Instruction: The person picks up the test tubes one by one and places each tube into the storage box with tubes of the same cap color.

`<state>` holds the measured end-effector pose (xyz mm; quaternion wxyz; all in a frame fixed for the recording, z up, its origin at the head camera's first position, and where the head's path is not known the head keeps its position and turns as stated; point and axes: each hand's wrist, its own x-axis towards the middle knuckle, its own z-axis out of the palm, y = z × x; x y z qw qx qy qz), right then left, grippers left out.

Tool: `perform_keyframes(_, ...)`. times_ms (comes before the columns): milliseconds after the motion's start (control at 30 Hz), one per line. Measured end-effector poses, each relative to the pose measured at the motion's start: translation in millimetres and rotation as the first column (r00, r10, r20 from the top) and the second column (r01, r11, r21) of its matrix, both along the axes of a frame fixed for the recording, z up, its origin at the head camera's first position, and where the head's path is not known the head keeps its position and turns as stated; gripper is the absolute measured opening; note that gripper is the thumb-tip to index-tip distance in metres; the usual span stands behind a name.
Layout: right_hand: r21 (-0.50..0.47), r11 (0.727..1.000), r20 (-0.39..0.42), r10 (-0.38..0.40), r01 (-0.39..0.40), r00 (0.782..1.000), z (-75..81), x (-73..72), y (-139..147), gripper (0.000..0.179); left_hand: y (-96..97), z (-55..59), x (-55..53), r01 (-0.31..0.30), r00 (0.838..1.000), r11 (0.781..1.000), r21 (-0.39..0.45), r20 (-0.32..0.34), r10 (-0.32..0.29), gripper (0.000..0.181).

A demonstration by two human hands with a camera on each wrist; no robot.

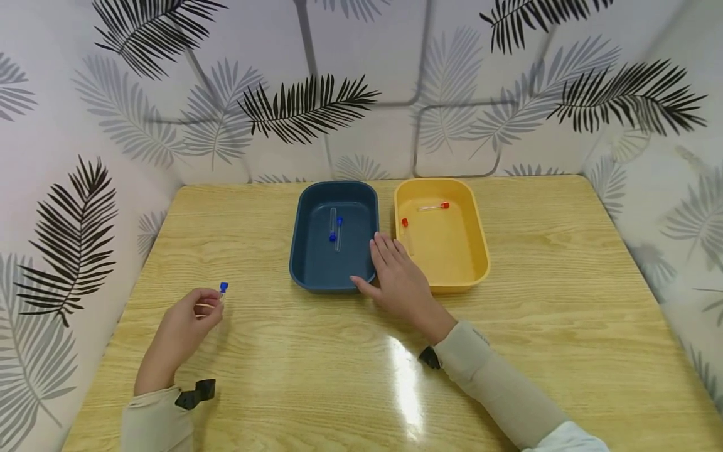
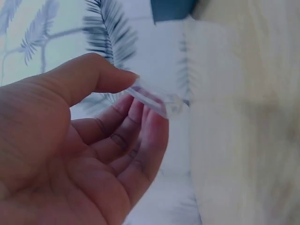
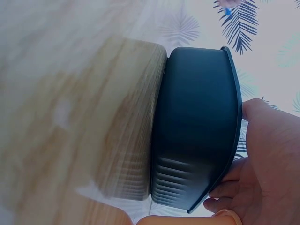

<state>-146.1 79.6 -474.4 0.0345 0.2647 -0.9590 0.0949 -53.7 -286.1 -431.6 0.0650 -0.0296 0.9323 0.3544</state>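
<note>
My left hand (image 1: 186, 323) pinches a clear test tube with a blue cap (image 1: 223, 287) between thumb and fingertips, above the left side of the table. In the left wrist view, the clear tube (image 2: 150, 101) lies across the fingertips. My right hand (image 1: 398, 279) rests on the near right corner of a dark blue bin (image 1: 307, 276), fingers extended along its rim and thumb over the front edge. Inside that bin lie two blue-capped tubes, one with its cap (image 1: 332, 237) toward me, the other with its cap (image 1: 339, 221) away.
Right of the blue bin stands a yellow bin (image 1: 480, 263). It holds two red-capped tubes, one (image 1: 433, 207) near the back and one (image 1: 405, 223) at its left side. Both bins stand on a wooden table (image 1: 271, 376), before a leaf-patterned wall covering (image 1: 361, 144).
</note>
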Motion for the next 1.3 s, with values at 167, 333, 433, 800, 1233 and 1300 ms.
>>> perform_keyframes(167,0.002,1.000,0.000,-0.003,0.003,1.000,-0.1,0.1,1.9,0.086,18.6,18.4,-22.2,0.065,0.993,0.997,0.050,-0.102,-0.060,0.033)
perform_keyframes(333,-0.004,1.000,-0.001,0.006,-0.006,1.000,-0.4,0.5,2.2,0.085,39.6,39.0,-41.7,0.125,0.980,0.986,0.113,-0.166,-0.106,0.030)
perform_keyframes(433,-0.006,1.000,0.001,0.008,-0.008,1.000,-0.3,0.7,2.1,0.086,52.6,49.5,-52.5,0.154,0.974,0.978,0.140,-0.188,-0.126,0.030)
perform_keyframes(800,-0.011,1.000,-0.023,0.013,-0.013,1.000,-1.1,-0.2,2.6,0.085,87.6,71.9,-88.7,0.216,0.969,0.944,0.249,-0.176,-0.175,0.032)
perform_keyframes(1233,-0.018,1.000,-0.026,0.012,-0.012,1.000,-1.6,-1.0,1.5,0.085,117.3,66.7,-125.4,0.225,0.974,0.902,0.369,-0.113,-0.197,0.035)
perform_keyframes(1300,-0.015,1.000,-0.021,0.010,-0.010,1.000,-0.9,-0.7,1.1,0.086,123.9,64.8,-131.4,0.234,0.972,0.901,0.366,-0.107,-0.209,0.034)
